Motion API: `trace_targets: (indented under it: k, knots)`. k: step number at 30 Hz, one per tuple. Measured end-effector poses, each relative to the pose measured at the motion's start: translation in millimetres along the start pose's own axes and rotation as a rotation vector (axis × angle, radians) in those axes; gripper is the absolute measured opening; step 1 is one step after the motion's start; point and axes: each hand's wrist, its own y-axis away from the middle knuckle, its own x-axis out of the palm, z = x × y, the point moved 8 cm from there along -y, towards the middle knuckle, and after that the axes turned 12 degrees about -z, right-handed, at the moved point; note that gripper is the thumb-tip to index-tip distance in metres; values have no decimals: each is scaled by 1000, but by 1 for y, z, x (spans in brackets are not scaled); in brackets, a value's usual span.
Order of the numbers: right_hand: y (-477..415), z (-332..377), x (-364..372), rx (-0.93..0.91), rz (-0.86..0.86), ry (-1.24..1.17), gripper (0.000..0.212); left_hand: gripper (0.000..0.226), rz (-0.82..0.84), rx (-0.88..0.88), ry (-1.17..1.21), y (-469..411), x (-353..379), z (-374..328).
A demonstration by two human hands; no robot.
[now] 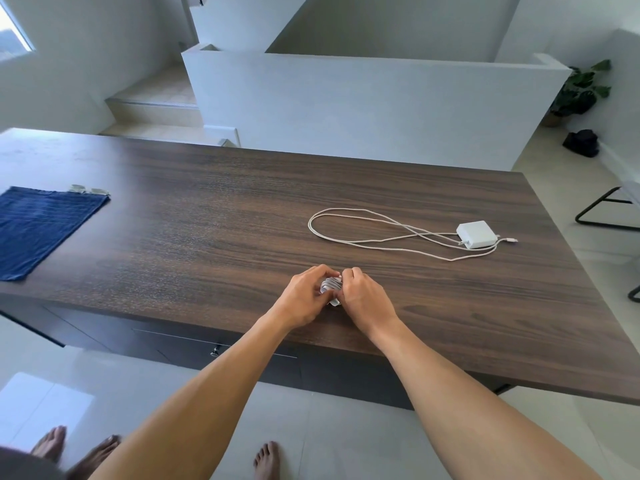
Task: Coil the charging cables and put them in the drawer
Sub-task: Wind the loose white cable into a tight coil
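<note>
1. Currently: left hand [304, 296] and right hand [363, 296] are both curled tight around a small bundle of coiled white charging cable [330, 287], near the front edge of the dark wood-grain desk [207, 202]. Fingers cover most of it; I can't tell whether the end is tucked in.
2. Risk, left: the dark drawer front with small metal knob [216, 351] sits below the desk edge and looks closed. Both hands are busy, so one must let go to pull it. If the coil isn't secured, it will likely spring apart then.
3. Risk, centre: the bundle is close to the desk's front edge. A slipped grip could drop it to the floor, and loops would unwind.
4. Risk, right: a long loose white cable [363, 230] lies in big crossing loops on the desk, well apart from the hands and not yet coiled. It runs to a white square power brick [477, 234]. Pulling the cable could drag the brick, and the crossed strands could knot.
5. Around, far left: a dark blue towel [41, 230] lies flat on the desk, with small silvery items [89, 190] at its far edge; too small to identify. Not in the way.
6. Around, far right: a black metal chair frame [602, 209], a dark bag [581, 143] on the floor, and a green potted plant [581, 91]. All off the desk; no obstruction.
7. Nothing lies between the hands and the drawer knob.
</note>
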Motion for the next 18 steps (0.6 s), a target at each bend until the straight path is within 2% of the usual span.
trace_targets:
  k: [8,12,15,18]
  knots:
    - [-1,-1,-4,-102,-25,36,25,27,-6,0,7,-1,-1,0]
    - [1,5,-10,-146,-100,69,20,27,-12,21,4,-1,0,2]
    - [5,3,-9,-110,-155,53,19,29,-12,41,-6,-1,1,2]
    - [10,-6,-9,-6,-221,-76,12,32,-10,56,-12,-1,0,3]
